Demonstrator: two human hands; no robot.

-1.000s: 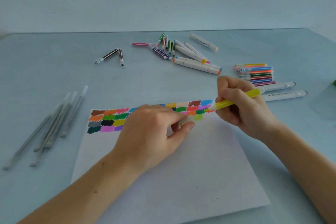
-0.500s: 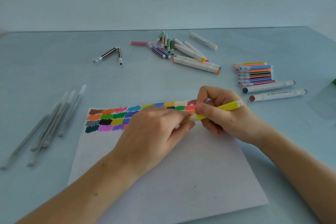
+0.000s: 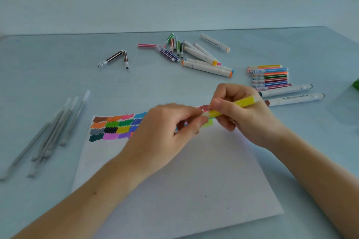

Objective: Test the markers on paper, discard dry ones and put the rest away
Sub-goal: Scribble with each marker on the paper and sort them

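1. The yellow marker (image 3: 233,106) is held over the top edge of the paper (image 3: 174,180), at about 1 o'clock from the sheet's middle. The right hand (image 3: 246,114) grips its barrel, and the left hand (image 3: 165,126) pinches the clear cap (image 3: 206,115) at its tip.
2. Risk — a cap seated crooked could let a good marker dry.
3. A slip could smear the colour swatches (image 3: 114,127).
4. The sorted row (image 3: 270,77) at 2 o'clock and the loose pile (image 3: 194,54) at 12 lie near each other — misfiling is easy.
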